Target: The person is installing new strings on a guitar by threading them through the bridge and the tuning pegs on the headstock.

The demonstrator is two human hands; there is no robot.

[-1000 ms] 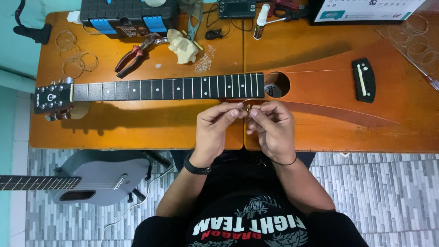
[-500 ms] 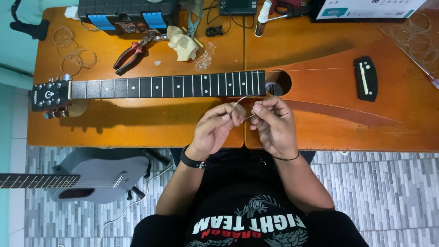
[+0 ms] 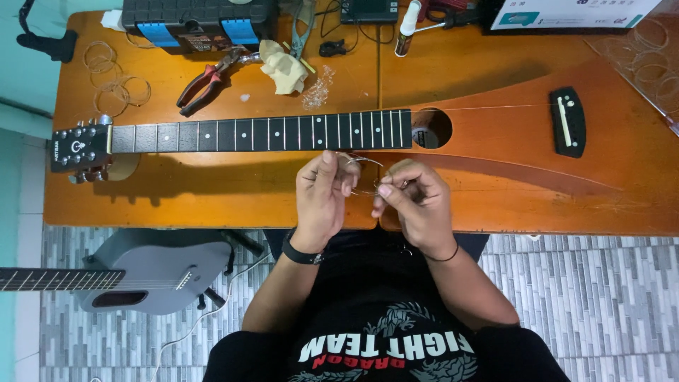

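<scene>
Between left hand (image 3: 322,194) and right hand (image 3: 417,201), both pinching, hangs a coiled string (image 3: 364,177) (seemingly wire).

A second ago our left hand (image 3: 322,194) and right hand (image 3: 417,205) were pressed close together. Now we hold them a little apart, left at 9 o'clock, right at 3 o'clock. The thin wire string (image 3: 362,163) has opened into a loose loop between them, bulging toward 12 o'clock.

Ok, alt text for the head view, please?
Both hands, left hand and right hand, pinch a thin coiled guitar string over an acoustic guitar lying flat on a wooden table; red pliers lie behind the neck.
</scene>
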